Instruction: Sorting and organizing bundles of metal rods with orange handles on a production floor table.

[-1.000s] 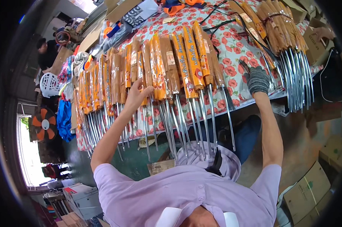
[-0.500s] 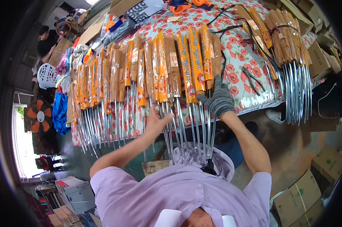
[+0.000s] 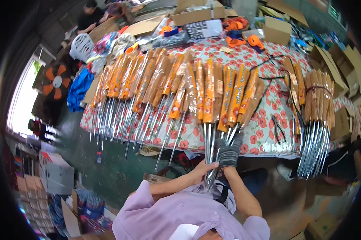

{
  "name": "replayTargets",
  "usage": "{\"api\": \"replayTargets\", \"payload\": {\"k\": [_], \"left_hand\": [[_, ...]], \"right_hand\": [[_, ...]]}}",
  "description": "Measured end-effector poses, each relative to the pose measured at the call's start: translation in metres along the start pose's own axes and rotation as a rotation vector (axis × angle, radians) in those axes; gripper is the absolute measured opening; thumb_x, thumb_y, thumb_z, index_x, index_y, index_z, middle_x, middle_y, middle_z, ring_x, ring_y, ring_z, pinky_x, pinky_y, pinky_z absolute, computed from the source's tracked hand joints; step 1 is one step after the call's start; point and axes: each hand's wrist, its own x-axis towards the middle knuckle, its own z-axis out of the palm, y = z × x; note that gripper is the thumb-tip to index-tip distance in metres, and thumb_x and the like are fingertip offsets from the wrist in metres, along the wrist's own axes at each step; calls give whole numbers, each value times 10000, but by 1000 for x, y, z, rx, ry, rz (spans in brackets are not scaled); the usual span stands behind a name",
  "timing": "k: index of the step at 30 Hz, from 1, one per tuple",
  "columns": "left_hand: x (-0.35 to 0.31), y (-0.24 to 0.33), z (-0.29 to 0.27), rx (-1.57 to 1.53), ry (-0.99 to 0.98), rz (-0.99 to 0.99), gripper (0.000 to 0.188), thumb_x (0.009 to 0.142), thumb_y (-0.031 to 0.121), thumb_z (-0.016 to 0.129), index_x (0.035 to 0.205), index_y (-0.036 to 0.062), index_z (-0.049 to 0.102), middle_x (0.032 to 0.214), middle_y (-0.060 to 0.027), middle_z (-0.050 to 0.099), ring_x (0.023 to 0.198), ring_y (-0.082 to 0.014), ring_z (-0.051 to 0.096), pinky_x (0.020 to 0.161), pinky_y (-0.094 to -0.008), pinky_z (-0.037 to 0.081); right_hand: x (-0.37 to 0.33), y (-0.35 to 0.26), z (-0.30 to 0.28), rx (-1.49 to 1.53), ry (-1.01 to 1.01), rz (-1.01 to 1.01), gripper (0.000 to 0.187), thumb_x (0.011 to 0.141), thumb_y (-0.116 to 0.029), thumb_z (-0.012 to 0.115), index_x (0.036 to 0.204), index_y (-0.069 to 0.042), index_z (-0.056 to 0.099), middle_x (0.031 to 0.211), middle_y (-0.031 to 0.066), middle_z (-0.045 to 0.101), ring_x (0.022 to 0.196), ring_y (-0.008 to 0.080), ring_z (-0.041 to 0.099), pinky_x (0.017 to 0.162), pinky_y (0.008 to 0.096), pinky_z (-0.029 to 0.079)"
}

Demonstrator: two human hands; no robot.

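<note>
Long metal rods with brown upper parts in clear, orange-printed sleeves lie across the table. My left hand (image 3: 202, 171), bare, closes round the lower rods (image 3: 209, 148) of a bunch near the front edge. In a grey striped glove, my right hand (image 3: 229, 153) grips the rods just under the sleeves of the same bunch. The sleeved tops (image 3: 232, 96) of this bunch rest on the table and fan slightly to the right. More sleeved rods (image 3: 140, 84) lie in a row to the left, their bare ends over the front edge. The fingertips of my right hand are partly hidden.
A tied bundle of similar rods (image 3: 318, 100) lies at the right on the flower-patterned tablecloth (image 3: 252, 136). A dark two-legged tool (image 3: 278, 129) and black straps are near it. Open cardboard boxes (image 3: 198, 14) and orange parts sit behind. Someone in black (image 3: 90, 18) is at far left.
Both hands have come nearer my body and together, closing on the rods of one bunch; before, the left was open over the rods. Several rods at left now lie more slanted. The view has shifted.
</note>
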Motion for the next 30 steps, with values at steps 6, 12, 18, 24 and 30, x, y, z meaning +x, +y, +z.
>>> {"api": "replayTargets", "payload": {"k": [6, 12, 18, 24, 30], "left_hand": [[-21, 36, 7, 232, 6, 126, 547, 872, 193, 826, 1315, 55, 535, 1039, -72, 685, 865, -160, 672, 768, -329, 576], [-43, 63, -25, 787, 381, 365, 1018, 774, 166, 865, 1541, -37, 228, 1358, -194, 557, 1229, -282, 576, 1088, -349, 432], [-82, 130, -6, 994, 222, 454, 1143, 758, 220, 841, 1571, -89, 99, 1496, -274, 420, 1362, -340, 479, 1147, -374, 380], [-74, 136, -43, 1407, 298, 658, 1155, 751, 200, 816, 1591, -94, 81, 1533, -315, 389, 1434, -369, 428, 1179, -393, 353], [-98, 153, -32, 1486, 202, 663, 1144, 756, 204, 806, 1607, -76, 94, 1526, -332, 398, 1438, -414, 418, 1186, -425, 348]], "right_hand": [[10, -35, -5, 649, -228, 473, 590, 892, -113, 758, 1397, 17, 483, 1123, 135, 707, 928, 276, 713, 848, 425, 593], [6, -39, 37, 1299, -584, 1025, 218, 943, -145, 712, 1145, -69, 688, 997, 60, 730, 829, 220, 709, 752, 407, 605], [7, -37, 89, 1302, -511, 903, 212, 952, -149, 690, 1138, -51, 720, 989, 51, 747, 853, 214, 714, 795, 390, 598], [-4, -86, 94, 1164, -341, 781, 203, 959, -144, 678, 1133, -55, 732, 1001, 56, 754, 847, 198, 714, 789, 381, 597], [-19, -96, 101, 1339, -372, 752, 216, 970, -164, 672, 1136, -39, 731, 1023, 68, 762, 877, 179, 719, 783, 357, 597]]}}
